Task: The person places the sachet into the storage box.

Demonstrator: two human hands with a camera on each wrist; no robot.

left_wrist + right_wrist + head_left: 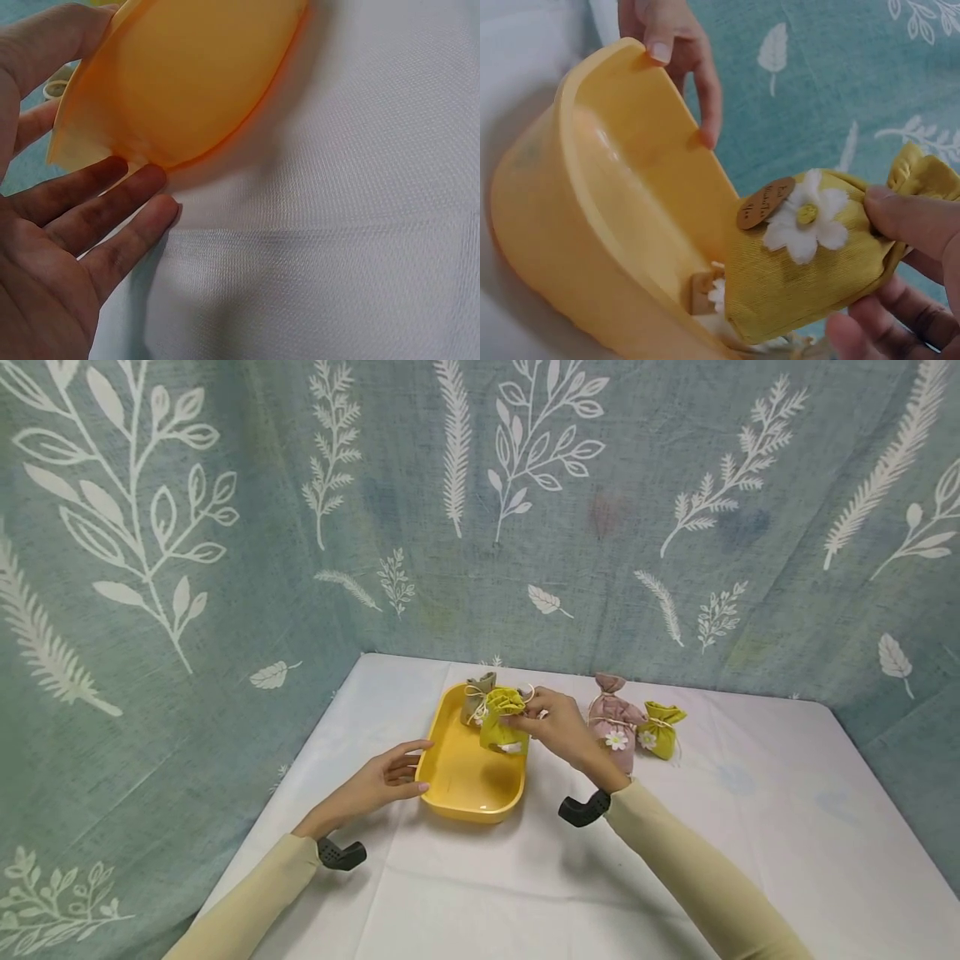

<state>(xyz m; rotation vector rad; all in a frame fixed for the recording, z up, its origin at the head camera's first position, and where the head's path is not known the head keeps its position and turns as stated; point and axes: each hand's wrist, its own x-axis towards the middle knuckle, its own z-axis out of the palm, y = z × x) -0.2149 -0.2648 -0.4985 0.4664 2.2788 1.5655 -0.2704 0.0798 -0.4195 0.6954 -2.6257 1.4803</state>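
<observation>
My right hand (558,727) holds a yellow-green drawstring pouch (495,732) by its gathered neck, over the far right part of a yellow tray (465,781). A white flower (806,217) and a small brown tag (765,202) decorate the pouch. Inside the tray's far end is a grey-green pouch (472,703), partly hidden by the held one. At the tray's left side my left hand (382,781) touches the rim and outer wall, its fingers (112,199) extended and relaxed.
Pink pouches (615,714), overlapping so their number is unclear, lie right of the tray. Beside them is another yellow-green pouch (662,735) with a white flower. A white cloth (750,843) covers the table, and a leaf-patterned curtain (562,568) hangs behind.
</observation>
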